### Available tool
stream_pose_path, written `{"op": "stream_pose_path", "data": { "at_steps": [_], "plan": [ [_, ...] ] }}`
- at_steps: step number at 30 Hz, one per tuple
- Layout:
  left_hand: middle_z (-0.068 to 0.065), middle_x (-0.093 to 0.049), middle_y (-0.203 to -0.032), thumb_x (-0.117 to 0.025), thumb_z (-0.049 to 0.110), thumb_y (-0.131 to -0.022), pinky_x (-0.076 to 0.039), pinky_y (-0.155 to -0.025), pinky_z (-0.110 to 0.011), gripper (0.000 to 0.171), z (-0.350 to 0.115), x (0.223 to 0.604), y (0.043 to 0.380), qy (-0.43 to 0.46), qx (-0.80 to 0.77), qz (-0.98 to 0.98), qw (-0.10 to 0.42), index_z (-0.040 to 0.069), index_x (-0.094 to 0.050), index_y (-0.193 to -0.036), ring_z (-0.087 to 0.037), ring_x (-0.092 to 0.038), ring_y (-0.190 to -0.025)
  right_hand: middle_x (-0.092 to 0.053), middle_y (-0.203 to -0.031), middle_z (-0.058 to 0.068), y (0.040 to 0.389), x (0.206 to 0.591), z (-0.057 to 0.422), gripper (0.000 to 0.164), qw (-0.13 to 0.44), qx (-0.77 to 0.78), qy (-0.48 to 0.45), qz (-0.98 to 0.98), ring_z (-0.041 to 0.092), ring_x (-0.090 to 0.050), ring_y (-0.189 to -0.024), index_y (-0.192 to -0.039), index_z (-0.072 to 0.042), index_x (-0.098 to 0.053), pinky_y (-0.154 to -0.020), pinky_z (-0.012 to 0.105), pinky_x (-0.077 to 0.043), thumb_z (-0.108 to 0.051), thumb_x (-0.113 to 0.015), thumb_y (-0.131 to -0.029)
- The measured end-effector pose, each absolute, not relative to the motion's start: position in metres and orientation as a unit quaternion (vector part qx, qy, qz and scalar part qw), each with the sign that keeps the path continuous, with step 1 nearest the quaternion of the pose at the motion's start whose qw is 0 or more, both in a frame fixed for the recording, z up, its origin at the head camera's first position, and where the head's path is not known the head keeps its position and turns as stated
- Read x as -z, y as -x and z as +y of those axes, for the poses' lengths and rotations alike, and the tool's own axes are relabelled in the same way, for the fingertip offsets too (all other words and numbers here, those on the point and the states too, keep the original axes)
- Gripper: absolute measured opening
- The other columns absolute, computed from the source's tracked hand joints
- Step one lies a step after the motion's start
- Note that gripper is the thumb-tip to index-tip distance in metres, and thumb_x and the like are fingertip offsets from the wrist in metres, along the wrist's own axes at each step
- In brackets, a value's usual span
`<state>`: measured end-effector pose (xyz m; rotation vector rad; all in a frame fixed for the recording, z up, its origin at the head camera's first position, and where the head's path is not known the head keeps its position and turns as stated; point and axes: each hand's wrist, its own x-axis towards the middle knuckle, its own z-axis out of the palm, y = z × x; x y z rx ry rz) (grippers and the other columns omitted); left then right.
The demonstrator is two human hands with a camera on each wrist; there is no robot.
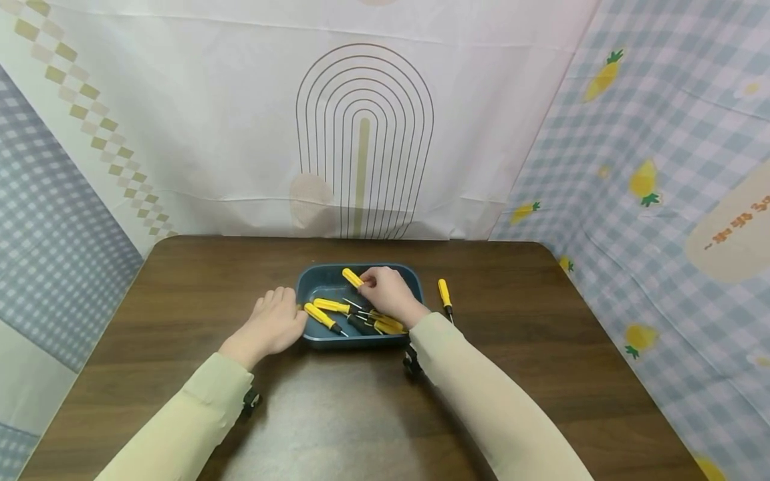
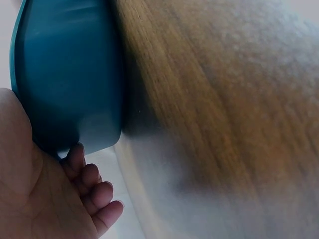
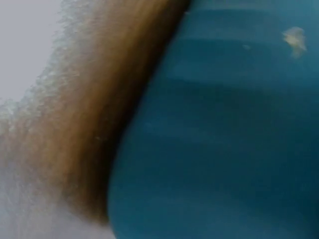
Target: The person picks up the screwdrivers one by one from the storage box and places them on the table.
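A dark blue plastic bin (image 1: 361,343) holds several small screwdrivers with yellow and black handles. Over its far side, my right hand (image 1: 388,292) pinches a yellow-handled screwdriver (image 1: 352,276), whose handle end points up and left; its shaft is hidden. At the bin's left end, my left hand (image 1: 275,321) grips the rim, thumb at the top edge. In the left wrist view the fingers (image 2: 91,175) curl beside the outer wall. Near the left hand lie two yellow-handled screwdrivers (image 1: 319,315) inside the bin. The right wrist view shows only the bin's wall (image 3: 214,139), not the hand.
Right of the bin, a single yellow-handled screwdriver (image 1: 444,294) lies on the dark wooden table (image 1: 529,361). A white patterned cloth (image 1: 252,133) hangs behind the table, and a checked cloth (image 1: 656,220) hangs at its right side.
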<state>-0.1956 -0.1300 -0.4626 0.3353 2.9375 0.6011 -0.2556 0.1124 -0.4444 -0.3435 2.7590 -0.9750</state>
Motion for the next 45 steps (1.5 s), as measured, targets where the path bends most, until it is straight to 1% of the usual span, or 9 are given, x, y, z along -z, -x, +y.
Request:
{"op": "stream_pose_path", "data": {
  "at_steps": [6,9,13,17,20,24,30,39,45],
  "plan": [
    [-0.012,-0.043,-0.097,-0.044,0.028,-0.092,-0.034,-0.080,-0.044,0.033,-0.132,0.462,0.195,-0.111,-0.200,0.972,0.061,-0.002,-0.047,-0.106,-0.030,-0.040,-0.093,-0.067,-0.094,0.000,0.255,0.434,0.121,0.021,0.103,0.405,0.101,0.903,0.014,-0.061,-0.085,-0.108,-0.013,-0.068,-0.074,0.032,-0.050,-0.026,-0.065,-0.092],
    [-0.012,-0.043,-0.097,-0.044,0.028,-0.092,-0.034,-0.080,-0.044,0.034,-0.132,0.461,0.194,-0.110,-0.199,0.972,0.060,-0.002,-0.047,-0.106,-0.030,-0.040,-0.093,-0.066,-0.096,0.002,0.255,0.429,0.127,0.020,0.114,0.459,0.086,0.877,0.018,-0.061,-0.087,-0.107,-0.013,-0.068,-0.078,0.036,-0.051,-0.025,-0.067,-0.091],
    [-0.012,-0.043,-0.096,-0.045,0.028,-0.092,-0.034,-0.079,-0.044,0.033,-0.132,0.460,0.195,-0.109,-0.198,0.972,0.060,-0.002,-0.047,-0.106,-0.030,-0.040,-0.092,-0.065,-0.102,0.008,0.257,0.421,0.136,0.022,0.136,0.546,0.058,0.825,0.023,-0.062,-0.092,-0.108,-0.010,-0.065,-0.083,0.041,-0.051,-0.023,-0.068,-0.090],
    [-0.012,-0.044,-0.096,-0.045,0.028,-0.092,-0.034,-0.079,-0.043,0.033,-0.131,0.459,0.195,-0.109,-0.200,0.972,0.059,-0.002,-0.047,-0.106,-0.030,-0.040,-0.092,-0.061,-0.110,0.011,0.257,0.411,0.146,0.026,0.138,0.608,0.027,0.781,0.025,-0.061,-0.097,-0.111,-0.007,-0.062,-0.085,0.038,-0.051,-0.022,-0.068,-0.090],
    [-0.012,-0.044,-0.096,-0.046,0.028,-0.092,-0.034,-0.079,-0.043,0.034,-0.131,0.459,0.196,-0.109,-0.201,0.972,0.060,-0.002,-0.047,-0.107,-0.029,-0.040,-0.092,-0.058,-0.113,0.014,0.255,0.403,0.155,0.030,0.137,0.643,0.017,0.753,0.027,-0.060,-0.099,-0.114,-0.004,-0.060,-0.087,0.037,-0.050,-0.022,-0.068,-0.091],
    [-0.012,-0.044,-0.096,-0.046,0.029,-0.092,-0.034,-0.079,-0.043,0.036,-0.132,0.459,0.196,-0.109,-0.201,0.971,0.063,-0.003,-0.047,-0.109,-0.029,-0.040,-0.092,-0.057,-0.115,0.015,0.253,0.396,0.170,0.035,0.134,0.658,0.012,0.741,0.027,-0.058,-0.099,-0.117,-0.003,-0.059,-0.089,0.037,-0.049,-0.026,-0.067,-0.091],
    [-0.012,-0.045,-0.098,-0.046,0.029,-0.093,-0.035,-0.080,-0.043,0.038,-0.134,0.458,0.195,-0.109,-0.203,0.971,0.066,-0.004,-0.046,-0.112,-0.029,-0.040,-0.093,-0.058,-0.116,0.015,0.251,0.395,0.189,0.040,0.124,0.645,0.002,0.754,0.027,-0.059,-0.103,-0.118,-0.002,-0.060,-0.089,0.036,-0.050,-0.030,-0.068,-0.091],
    [-0.011,-0.045,-0.097,-0.046,0.029,-0.093,-0.035,-0.080,-0.043,0.037,-0.131,0.460,0.195,-0.112,-0.203,0.970,0.066,-0.003,-0.047,-0.111,-0.029,-0.040,-0.093,-0.058,-0.120,0.017,0.250,0.398,0.212,0.046,0.126,0.618,-0.005,0.776,0.029,-0.058,-0.109,-0.122,0.000,-0.059,-0.092,0.038,-0.048,-0.032,-0.068,-0.090],
    [-0.011,-0.045,-0.098,-0.046,0.030,-0.093,-0.035,-0.080,-0.043,0.037,-0.130,0.461,0.195,-0.110,-0.201,0.971,0.066,-0.003,-0.047,-0.111,-0.029,-0.040,-0.093,-0.056,-0.122,0.015,0.251,0.403,0.228,0.047,0.129,0.607,-0.021,0.784,0.029,-0.056,-0.113,-0.123,-0.002,-0.058,-0.095,0.039,-0.046,-0.034,-0.067,-0.091]
  ]
}}
